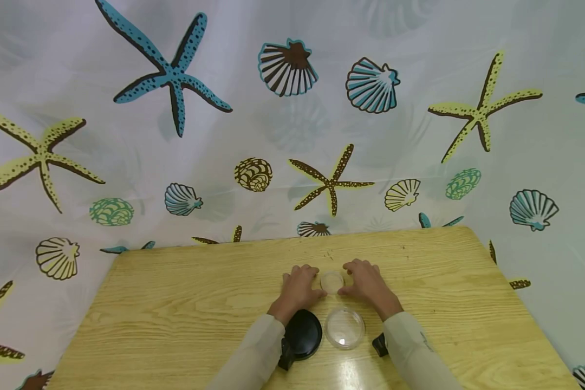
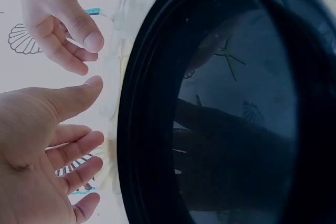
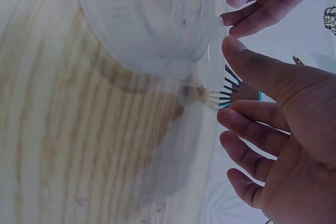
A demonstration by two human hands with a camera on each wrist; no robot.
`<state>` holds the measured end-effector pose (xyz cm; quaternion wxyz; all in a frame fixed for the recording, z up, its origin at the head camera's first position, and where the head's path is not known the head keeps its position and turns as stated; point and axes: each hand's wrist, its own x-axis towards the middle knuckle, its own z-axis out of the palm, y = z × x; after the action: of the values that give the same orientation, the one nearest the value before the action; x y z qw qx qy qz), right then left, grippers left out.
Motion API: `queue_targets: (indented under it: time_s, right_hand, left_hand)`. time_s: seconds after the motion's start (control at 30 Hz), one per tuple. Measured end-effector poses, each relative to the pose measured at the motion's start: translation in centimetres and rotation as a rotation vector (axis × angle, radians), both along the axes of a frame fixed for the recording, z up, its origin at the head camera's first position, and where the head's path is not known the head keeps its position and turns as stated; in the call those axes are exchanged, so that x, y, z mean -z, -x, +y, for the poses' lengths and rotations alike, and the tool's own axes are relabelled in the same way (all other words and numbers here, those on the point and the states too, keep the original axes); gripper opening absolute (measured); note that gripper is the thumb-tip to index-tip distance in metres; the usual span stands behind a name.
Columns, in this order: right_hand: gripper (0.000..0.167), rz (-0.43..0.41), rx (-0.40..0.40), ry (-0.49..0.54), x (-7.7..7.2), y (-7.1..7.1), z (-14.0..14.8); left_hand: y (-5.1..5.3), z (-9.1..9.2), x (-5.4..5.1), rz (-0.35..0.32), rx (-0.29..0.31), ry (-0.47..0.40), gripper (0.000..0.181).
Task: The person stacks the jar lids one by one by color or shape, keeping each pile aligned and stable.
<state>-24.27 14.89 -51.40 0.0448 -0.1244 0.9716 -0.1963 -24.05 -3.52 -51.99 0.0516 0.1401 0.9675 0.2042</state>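
Observation:
A small translucent round piece (image 1: 332,282), a lid or shallow dish, lies on the table between the two hands. My left hand (image 1: 299,287) is at its left side and my right hand (image 1: 367,281) at its right, fingers loosely bent and thumbs close to its near edge. Whether the fingertips touch it cannot be made out. Nearer to me sits a larger clear round container (image 1: 344,328), seen close up as clear plastic (image 3: 152,19) in the right wrist view. Beside it, under the left forearm, is a glossy black round piece (image 1: 304,334) with a raised rim (image 2: 137,108).
The wooden table (image 1: 185,303) ends at the back against a hanging cloth (image 1: 224,124) printed with starfish and shells. Another cloth side hangs along the right edge. A black wrist device (image 1: 380,345) shows by the right sleeve (image 1: 414,346).

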Motion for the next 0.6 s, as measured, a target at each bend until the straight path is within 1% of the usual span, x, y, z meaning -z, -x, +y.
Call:
queue_targets:
  time_s: [0.17,0.37,0.6]
  right_hand:
    - [0.056,-0.008,-0.005,-0.014,0.52,0.28,-0.08]
    - [0.053,0.001,-0.009,-0.004,0.75,0.35,-0.34]
    - [0.035,0.017,-0.027,0.000,0.99,0.34,-0.64]
  left_hand:
    - [0.37,0.19,0.38,-0.015,0.012,0.009,0.055]
    - [0.61,0.45,0.76,-0.011,0.015,0.014,0.050]
    - [0.78,0.61,1.01,-0.001,0.014,0.019,0.044]
